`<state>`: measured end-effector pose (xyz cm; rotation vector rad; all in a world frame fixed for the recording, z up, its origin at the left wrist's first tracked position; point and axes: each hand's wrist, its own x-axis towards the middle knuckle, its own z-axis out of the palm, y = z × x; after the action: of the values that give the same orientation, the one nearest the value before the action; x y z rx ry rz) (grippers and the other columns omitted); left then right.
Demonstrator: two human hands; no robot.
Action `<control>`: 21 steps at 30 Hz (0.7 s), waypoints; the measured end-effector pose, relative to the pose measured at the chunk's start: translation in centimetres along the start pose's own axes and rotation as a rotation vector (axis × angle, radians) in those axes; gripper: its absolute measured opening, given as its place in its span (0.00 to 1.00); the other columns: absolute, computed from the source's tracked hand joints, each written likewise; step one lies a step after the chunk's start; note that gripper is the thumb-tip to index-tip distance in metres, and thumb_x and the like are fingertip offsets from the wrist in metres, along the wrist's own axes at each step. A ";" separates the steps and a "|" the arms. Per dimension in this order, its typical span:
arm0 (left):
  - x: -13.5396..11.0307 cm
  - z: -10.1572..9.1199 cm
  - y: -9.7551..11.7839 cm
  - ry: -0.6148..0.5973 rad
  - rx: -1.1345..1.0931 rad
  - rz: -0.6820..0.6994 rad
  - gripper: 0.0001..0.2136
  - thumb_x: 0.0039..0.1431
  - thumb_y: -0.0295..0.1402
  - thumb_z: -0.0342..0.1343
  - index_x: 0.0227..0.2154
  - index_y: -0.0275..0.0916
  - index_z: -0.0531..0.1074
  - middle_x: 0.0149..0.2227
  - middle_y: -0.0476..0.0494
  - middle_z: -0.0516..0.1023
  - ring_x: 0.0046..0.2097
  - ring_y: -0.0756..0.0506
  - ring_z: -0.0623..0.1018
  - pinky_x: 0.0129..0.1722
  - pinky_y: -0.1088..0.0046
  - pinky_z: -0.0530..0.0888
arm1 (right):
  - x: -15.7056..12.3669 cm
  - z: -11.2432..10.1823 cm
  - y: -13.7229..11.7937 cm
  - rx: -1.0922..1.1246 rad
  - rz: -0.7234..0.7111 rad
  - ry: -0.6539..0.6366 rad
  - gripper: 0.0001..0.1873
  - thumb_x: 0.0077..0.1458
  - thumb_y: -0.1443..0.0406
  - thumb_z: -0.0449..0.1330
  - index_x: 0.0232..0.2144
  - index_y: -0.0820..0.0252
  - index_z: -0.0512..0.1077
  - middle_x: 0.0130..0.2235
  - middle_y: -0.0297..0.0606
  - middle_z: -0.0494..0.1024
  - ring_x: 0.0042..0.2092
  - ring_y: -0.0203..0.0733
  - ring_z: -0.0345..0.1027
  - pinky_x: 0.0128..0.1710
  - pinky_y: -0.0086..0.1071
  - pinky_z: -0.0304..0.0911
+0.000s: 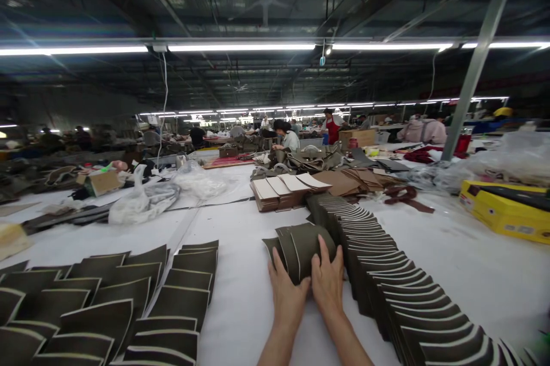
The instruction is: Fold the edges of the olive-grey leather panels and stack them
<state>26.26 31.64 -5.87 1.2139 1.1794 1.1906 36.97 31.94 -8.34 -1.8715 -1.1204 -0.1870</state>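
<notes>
Several dark olive, leather-like panels with pale edges overlap in a small curved bundle, bowed upward above the white table. My left hand grips its left and near edges, thumb toward the middle. Around the right side, my right hand has its fingers laid over the top and its thumb close to the left one. Just right of my right hand runs a long fanned row of similar panels. To the left, more such panels lie overlapped in columns. The undersides of the held panels are hidden.
Behind the bundle stand stacks of brown pieces with pale tops. A yellow box sits at the right, near clear plastic wrapping. Plastic bags lie at the back left. A metal post rises at right; people work farther back.
</notes>
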 end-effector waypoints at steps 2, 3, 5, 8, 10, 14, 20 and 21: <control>-0.2 0.5 -0.3 0.050 0.117 0.060 0.51 0.38 0.19 0.63 0.66 0.30 0.43 0.69 0.26 0.34 0.69 0.34 0.37 0.66 0.65 0.41 | 0.6 0.5 0.5 0.024 0.002 -0.006 0.31 0.64 0.56 0.37 0.64 0.61 0.57 0.61 0.57 0.54 0.63 0.65 0.49 0.57 0.54 0.54; 0.0 0.6 -0.4 0.063 0.160 0.072 0.50 0.38 0.19 0.62 0.65 0.29 0.44 0.68 0.24 0.34 0.69 0.33 0.37 0.66 0.63 0.41 | 1.0 0.8 0.7 0.033 0.000 -0.014 0.31 0.64 0.55 0.38 0.64 0.60 0.58 0.59 0.56 0.57 0.62 0.64 0.52 0.56 0.53 0.55; 1.0 0.8 -0.5 0.069 0.211 0.085 0.48 0.40 0.19 0.61 0.65 0.27 0.44 0.68 0.21 0.35 0.69 0.32 0.37 0.66 0.62 0.41 | 1.8 1.4 1.0 0.044 -0.012 -0.030 0.30 0.64 0.53 0.39 0.63 0.57 0.59 0.56 0.54 0.62 0.59 0.61 0.58 0.55 0.51 0.57; 3.3 0.6 -0.4 0.055 0.272 0.098 0.47 0.44 0.20 0.60 0.66 0.26 0.41 0.68 0.20 0.37 0.69 0.33 0.38 0.66 0.62 0.43 | 3.0 2.7 0.8 0.046 -0.026 -0.036 0.30 0.64 0.52 0.40 0.63 0.55 0.59 0.54 0.52 0.64 0.57 0.60 0.60 0.54 0.50 0.58; 4.8 0.4 -0.2 0.046 0.307 0.103 0.47 0.46 0.20 0.59 0.66 0.26 0.38 0.68 0.21 0.38 0.69 0.34 0.40 0.66 0.62 0.43 | 3.6 3.6 0.5 0.042 -0.032 -0.030 0.30 0.64 0.52 0.42 0.63 0.56 0.58 0.55 0.54 0.62 0.58 0.61 0.58 0.54 0.51 0.58; 6.9 0.1 0.3 0.077 0.386 0.085 0.45 0.50 0.22 0.59 0.66 0.21 0.38 0.67 0.18 0.43 0.69 0.34 0.41 0.66 0.62 0.40 | 4.2 5.0 0.0 0.055 -0.060 -0.047 0.31 0.62 0.51 0.45 0.64 0.56 0.58 0.59 0.54 0.58 0.60 0.62 0.55 0.55 0.51 0.56; 5.6 1.2 1.0 0.229 0.440 -0.059 0.40 0.50 0.17 0.54 0.65 0.23 0.44 0.67 0.25 0.49 0.69 0.37 0.46 0.67 0.63 0.42 | 4.1 4.7 -0.1 0.148 -0.067 -0.068 0.39 0.58 0.43 0.44 0.64 0.59 0.57 0.62 0.57 0.53 0.61 0.71 0.52 0.56 0.58 0.54; 5.0 1.5 1.5 0.256 0.436 -0.089 0.38 0.50 0.16 0.52 0.65 0.22 0.45 0.67 0.24 0.49 0.69 0.36 0.47 0.67 0.61 0.43 | 4.0 4.3 -0.1 0.159 -0.071 -0.066 0.41 0.57 0.42 0.44 0.63 0.59 0.58 0.62 0.57 0.53 0.61 0.73 0.52 0.56 0.59 0.55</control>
<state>27.91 36.63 -4.33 1.3344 1.7326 1.0749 37.93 37.75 -8.63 -1.7097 -1.2114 -0.0747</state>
